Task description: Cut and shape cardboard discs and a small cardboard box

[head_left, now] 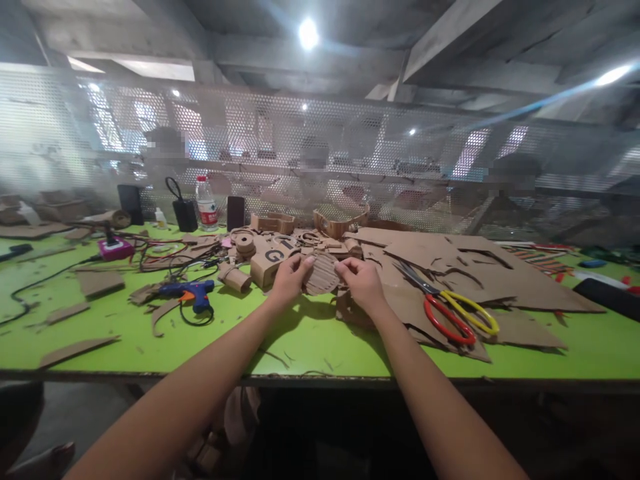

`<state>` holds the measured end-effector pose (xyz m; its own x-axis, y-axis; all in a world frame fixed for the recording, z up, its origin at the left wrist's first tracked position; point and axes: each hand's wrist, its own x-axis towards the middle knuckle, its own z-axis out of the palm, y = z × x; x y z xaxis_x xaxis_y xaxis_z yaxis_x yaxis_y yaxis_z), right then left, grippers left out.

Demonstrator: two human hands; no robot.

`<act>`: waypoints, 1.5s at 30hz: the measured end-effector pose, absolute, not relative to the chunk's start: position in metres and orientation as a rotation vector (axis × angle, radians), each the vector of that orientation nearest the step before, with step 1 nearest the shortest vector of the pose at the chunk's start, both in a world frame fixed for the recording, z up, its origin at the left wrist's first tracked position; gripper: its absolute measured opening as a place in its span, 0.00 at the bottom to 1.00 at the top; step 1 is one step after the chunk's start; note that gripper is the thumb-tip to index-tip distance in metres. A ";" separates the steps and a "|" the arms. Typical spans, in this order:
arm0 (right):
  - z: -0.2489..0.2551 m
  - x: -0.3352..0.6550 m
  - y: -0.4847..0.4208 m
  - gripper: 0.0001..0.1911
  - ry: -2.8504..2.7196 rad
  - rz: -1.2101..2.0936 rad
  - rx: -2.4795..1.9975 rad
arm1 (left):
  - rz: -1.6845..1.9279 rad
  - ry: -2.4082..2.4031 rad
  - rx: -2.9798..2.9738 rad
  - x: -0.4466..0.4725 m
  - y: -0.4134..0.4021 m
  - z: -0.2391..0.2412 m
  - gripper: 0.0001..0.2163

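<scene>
Between my two hands is a round cardboard disc with ridges showing on its face, raised a little over the green table. My left hand pinches its left edge between thumb and fingers. The right edge is gripped the same way by my right hand. Just behind my left hand sits a cardboard box with dark printed letters. A short cardboard tube lies left of that box. To the right of my right hand, scissors with one red and one yellow handle rest partly open on cardboard sheets.
A blue glue gun lies at left among cardboard scraps and cables. Large cardboard sheets cover the right side. A water bottle stands at the back, before a perforated screen. A purple power socket is at left.
</scene>
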<state>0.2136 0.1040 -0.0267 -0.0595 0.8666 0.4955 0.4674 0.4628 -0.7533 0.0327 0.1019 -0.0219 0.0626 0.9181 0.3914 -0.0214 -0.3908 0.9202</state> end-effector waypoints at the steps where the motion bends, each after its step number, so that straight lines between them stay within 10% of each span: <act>1: -0.028 0.214 0.104 0.12 -1.706 0.528 -1.132 | 1.468 0.935 1.510 0.032 0.104 -0.022 0.12; 13: -0.033 0.215 0.106 0.16 -1.660 0.734 -0.930 | 1.201 0.789 1.489 0.033 0.088 -0.018 0.27; 45: 0.011 0.254 0.077 0.21 -1.595 0.356 -1.141 | 1.481 1.198 1.671 0.030 0.088 0.010 0.08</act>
